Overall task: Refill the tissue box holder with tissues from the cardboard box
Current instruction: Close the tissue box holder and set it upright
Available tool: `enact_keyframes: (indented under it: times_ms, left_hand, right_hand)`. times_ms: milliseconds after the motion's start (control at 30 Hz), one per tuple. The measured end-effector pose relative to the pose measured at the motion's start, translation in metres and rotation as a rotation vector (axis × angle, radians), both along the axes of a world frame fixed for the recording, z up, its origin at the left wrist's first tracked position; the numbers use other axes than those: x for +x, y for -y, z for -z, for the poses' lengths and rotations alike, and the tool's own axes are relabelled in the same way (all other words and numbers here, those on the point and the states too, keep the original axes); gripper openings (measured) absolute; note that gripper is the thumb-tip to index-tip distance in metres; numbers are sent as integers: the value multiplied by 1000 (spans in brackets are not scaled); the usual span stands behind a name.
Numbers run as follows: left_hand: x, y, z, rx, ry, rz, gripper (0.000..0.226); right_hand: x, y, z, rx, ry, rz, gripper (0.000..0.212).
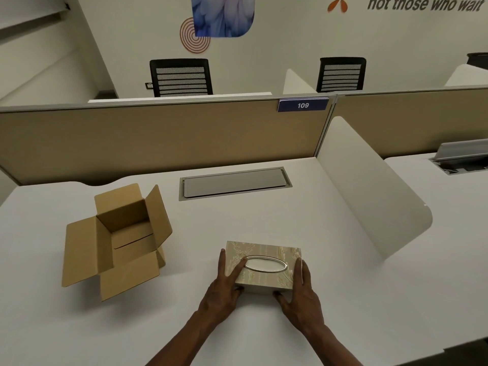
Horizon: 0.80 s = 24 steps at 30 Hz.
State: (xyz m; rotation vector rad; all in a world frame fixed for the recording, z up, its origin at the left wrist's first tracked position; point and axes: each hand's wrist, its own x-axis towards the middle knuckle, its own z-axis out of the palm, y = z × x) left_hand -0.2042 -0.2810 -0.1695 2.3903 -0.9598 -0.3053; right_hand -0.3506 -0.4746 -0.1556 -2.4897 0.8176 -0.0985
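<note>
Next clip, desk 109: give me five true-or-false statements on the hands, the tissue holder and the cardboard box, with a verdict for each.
1. Both hands are on the tissue box holder. True: the left hand and right hand grip its two ends.
2. The cardboard box has its flaps closed. False: the flaps are open.
3. The cardboard box lies to the right of the holder. False: it lies to the left.
4. A tissue sticks out of the holder's oval opening. False: none shows there.
5. The holder rests on the white desk. True.
</note>
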Motion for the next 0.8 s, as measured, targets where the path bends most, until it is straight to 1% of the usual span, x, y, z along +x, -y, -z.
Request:
enact_keyframes:
  times_ms: [133, 233, 300, 400, 567, 700, 800]
  left_hand:
    - [-1, 1, 4, -20, -17, -31, 93]
    - [-4, 1, 9, -26, -40, -94, 103]
    - [-5, 0, 12, -26, -55, -117, 105]
    - [-3, -1, 11, -41, -81, -107, 103]
    - [0, 3, 1, -12, -128, -124, 97]
    - [-2, 5, -1, 5, -132, -152, 95]
    - [0, 3, -1, 15, -133, -136, 94]
  right_hand:
    - [3, 3, 1, 0, -8, -12, 116]
    - [6, 8, -1, -13, -30, -30, 116]
    - [11, 12, -4, -32, -54, -48, 115]
    - [18, 19, -8, -41, -99, -60, 113]
    - [29, 28, -11, -37, -113, -95, 113]
    - [34, 34, -12, -40, -123, -122, 112]
    - [35, 35, -11, -51, -131, -128, 113]
